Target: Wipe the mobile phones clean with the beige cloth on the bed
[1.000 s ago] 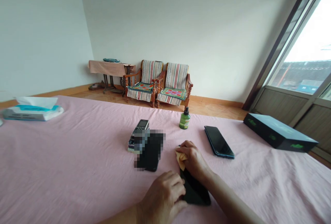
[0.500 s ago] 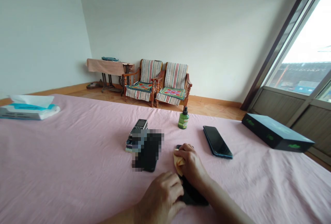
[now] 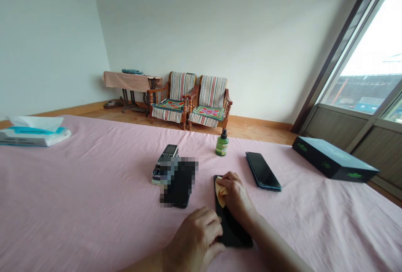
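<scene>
A black smartphone (image 3: 234, 232) lies flat on the pink bedsheet in front of me. My right hand (image 3: 236, 196) is closed on a yellow cloth (image 3: 221, 198) and presses it against the phone's upper part. Curled around the phone's lower left edge are the fingers of my left hand (image 3: 201, 232), with the fingertips partly hidden. My right hand and forearm cover some of the phone's right side.
Left of the hands lie a partly pixelated dark phone (image 3: 182, 198) and a keypad phone (image 3: 170, 150). Beyond stands a green bottle (image 3: 221, 145). To the right are another smartphone (image 3: 264, 171) and a black box (image 3: 326, 165); a tissue pack (image 3: 34, 137) lies far left.
My right hand and the cloth have shifted slightly right on the phone, uncovering its upper left corner. My left hand stays at the phone's edge.
</scene>
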Tool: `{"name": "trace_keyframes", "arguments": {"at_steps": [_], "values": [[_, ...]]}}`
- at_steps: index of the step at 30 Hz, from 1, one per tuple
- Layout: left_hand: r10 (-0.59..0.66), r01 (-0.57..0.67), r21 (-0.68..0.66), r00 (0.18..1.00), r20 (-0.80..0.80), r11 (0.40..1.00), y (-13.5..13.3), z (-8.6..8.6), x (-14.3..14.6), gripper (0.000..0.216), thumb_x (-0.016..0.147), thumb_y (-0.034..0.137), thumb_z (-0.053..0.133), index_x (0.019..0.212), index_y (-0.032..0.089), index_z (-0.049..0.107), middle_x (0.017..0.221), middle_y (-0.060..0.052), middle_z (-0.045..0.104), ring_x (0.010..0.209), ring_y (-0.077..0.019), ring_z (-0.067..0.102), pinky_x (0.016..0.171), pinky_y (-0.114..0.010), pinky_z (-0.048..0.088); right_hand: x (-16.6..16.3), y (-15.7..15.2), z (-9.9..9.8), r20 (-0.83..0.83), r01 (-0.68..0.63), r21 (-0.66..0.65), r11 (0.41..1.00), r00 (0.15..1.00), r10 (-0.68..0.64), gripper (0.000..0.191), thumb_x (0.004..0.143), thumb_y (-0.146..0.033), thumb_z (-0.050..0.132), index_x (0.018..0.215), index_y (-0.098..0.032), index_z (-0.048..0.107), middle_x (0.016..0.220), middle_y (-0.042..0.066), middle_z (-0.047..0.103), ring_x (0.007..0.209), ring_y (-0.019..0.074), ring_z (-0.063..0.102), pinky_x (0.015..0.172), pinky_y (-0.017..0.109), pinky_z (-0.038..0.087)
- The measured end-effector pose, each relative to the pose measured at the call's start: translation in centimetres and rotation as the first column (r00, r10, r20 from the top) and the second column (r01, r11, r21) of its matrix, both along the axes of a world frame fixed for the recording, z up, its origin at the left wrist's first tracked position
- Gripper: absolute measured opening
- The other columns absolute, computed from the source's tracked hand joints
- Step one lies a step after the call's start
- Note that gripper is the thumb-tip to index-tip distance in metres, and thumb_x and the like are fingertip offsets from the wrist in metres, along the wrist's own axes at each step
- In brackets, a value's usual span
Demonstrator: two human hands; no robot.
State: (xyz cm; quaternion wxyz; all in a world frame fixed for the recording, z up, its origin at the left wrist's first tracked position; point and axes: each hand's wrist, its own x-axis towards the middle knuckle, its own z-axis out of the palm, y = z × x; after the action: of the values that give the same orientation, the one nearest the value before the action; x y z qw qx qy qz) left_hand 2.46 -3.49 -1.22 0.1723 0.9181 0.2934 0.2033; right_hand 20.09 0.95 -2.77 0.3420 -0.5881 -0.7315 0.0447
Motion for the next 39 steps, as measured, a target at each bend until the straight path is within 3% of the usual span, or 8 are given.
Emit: {"name": "trace_keyframes", "arguments": {"at_steps": [4,9,18,21,25,29,39], "values": [[-0.017,0.017,-0.016,1.000,0.014,1.000,0.0,-0.1,0.0,0.024,0.071,0.015,0.080,0.090,0.015,0.066,0.099,-0.004,0.065,0.093,-0.0214,0.059,0.084,-0.031,0.048,0.8,1.2,-0.1,-0.015,0.015,0.020,1.000,1.000,-0.015,0.039,0.071,0.007,0.045,0.084,-0.018,0.072,0.084,0.008,0.056,0.083,0.0205,0.051,0.074,0.029,0.043],[0.012,-0.012,-0.034,1.000,0.012,0.999,-0.4,0.3,0.0,0.023,0.071,0.015,0.080,0.089,0.015,0.067,0.098,-0.004,0.065,0.093,-0.0219,0.059,0.085,-0.032,0.048,0.9,1.1,0.1,-0.005,-0.101,0.019,0.995,0.995,0.101,0.036,0.080,0.001,0.046,0.089,-0.021,0.073,0.087,0.006,0.059,0.085,0.0188,0.052,0.075,0.028,0.044],[0.078,-0.065,-0.144,0.993,0.091,0.988,-0.7,0.6,0.1,0.025,0.067,0.007,0.081,0.087,0.016,0.067,0.098,-0.003,0.063,0.095,-0.0211,0.059,0.086,-0.031,0.047,0.7,-3.0,0.4,-0.082,-0.281,-0.020,0.960,0.957,0.278,0.051,0.063,0.010,0.045,0.092,-0.023,0.073,0.093,0.005,0.060,0.089,0.0186,0.054,0.077,0.028,0.045],[0.073,-0.056,-0.138,0.990,0.120,0.989,-0.6,0.4,0.1,0.026,0.066,0.006,0.081,0.087,0.016,0.068,0.101,-0.003,0.063,0.096,-0.0206,0.059,0.087,-0.031,0.047,1.7,-3.0,-0.1,-0.099,-0.225,-0.012,0.974,0.970,0.222,0.056,0.058,0.010,0.044,0.093,-0.023,0.074,0.092,0.005,0.061,0.087,0.0186,0.055,0.076,0.027,0.046],[0.049,-0.037,-0.097,0.992,0.118,0.995,-0.4,0.2,0.1,0.027,0.066,0.007,0.081,0.088,0.016,0.068,0.100,-0.004,0.065,0.094,-0.0209,0.060,0.086,-0.032,0.048,3.3,-0.9,-0.7,-0.083,-0.083,0.068,0.994,0.993,0.088,0.046,0.069,0.005,0.046,0.093,-0.022,0.075,0.088,0.007,0.062,0.085,0.0206,0.055,0.075,0.030,0.046],[0.040,-0.030,-0.087,0.993,0.114,0.996,-0.3,0.2,0.0,0.025,0.067,0.007,0.081,0.088,0.015,0.068,0.099,-0.005,0.065,0.093,-0.0213,0.061,0.085,-0.033,0.048,3.7,-0.2,-0.8,-0.081,-0.063,0.089,0.994,0.994,0.070,0.044,0.072,0.003,0.047,0.094,-0.023,0.075,0.089,0.008,0.063,0.086,0.0210,0.055,0.076,0.032,0.046],[0.077,-0.050,-0.176,0.986,0.150,0.983,-0.4,0.4,0.0,0.028,0.068,0.004,0.078,0.088,0.018,0.066,0.101,-0.001,0.061,0.096,-0.0184,0.059,0.086,-0.028,0.047,2.0,-7.4,0.0,-0.179,-0.213,-0.063,0.975,0.963,0.199,0.041,0.072,-0.001,0.050,0.096,-0.024,0.073,0.092,0.007,0.061,0.087,0.0202,0.057,0.072,0.029,0.048]]}}
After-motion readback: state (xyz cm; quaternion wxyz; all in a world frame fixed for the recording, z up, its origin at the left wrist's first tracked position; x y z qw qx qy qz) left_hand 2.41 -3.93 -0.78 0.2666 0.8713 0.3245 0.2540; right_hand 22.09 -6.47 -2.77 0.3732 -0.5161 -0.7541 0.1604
